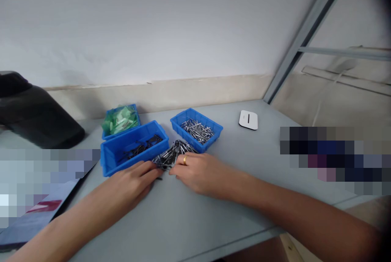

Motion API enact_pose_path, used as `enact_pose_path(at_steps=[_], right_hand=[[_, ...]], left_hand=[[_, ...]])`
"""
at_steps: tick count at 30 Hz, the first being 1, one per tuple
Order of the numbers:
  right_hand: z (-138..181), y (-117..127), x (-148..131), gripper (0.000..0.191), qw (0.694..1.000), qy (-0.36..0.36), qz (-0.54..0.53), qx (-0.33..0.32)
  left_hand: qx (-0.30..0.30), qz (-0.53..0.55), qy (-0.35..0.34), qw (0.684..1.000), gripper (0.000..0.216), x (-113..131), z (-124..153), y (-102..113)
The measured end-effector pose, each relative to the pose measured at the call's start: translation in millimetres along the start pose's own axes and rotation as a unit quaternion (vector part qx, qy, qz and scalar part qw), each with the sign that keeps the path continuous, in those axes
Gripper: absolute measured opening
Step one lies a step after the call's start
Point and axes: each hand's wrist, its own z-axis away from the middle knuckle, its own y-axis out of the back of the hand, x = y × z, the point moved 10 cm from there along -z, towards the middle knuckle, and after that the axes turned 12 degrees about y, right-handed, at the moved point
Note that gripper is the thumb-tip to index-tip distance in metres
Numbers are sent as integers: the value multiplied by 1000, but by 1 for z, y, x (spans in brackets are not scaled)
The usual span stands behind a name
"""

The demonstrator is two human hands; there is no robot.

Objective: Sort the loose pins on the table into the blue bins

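Note:
A loose pile of thin metal pins (174, 153), some silver and some dark, lies on the grey table between my hands. My left hand (136, 178) rests at the pile's left edge, its fingers pressed together and pointing down into it. At the near right edge my right hand (197, 171), with a gold ring, has its fingers curled against the pins. Whatever either set of fingertips pinches is hidden. Behind my left hand stands a blue bin (114, 154) with dark pins inside. Another blue bin (217, 133), behind the pile, holds silver pins.
A small blue bin (106, 135) with green plastic packets (122, 119) stands at the back left. Farther left is a large dark bottle (42, 115). A white square device (248, 119) lies right of the bins. A grey metal frame (288, 58) rises at the right.

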Motion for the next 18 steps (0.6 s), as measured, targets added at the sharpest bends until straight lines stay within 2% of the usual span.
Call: enact_pose_path(at_steps=[6,11,18], right_hand=[[3,-7,4,15,1000,-10,-22,15],[3,-16,7,16,1000,-16,-22,-2],[4,-18,16,17,998,-33,-51,21]], left_hand=[[38,32,11,999,30,3,-3,6],[67,27,6,997,29,2,-5,10],[97,64,25,993,24,5,-8,19]])
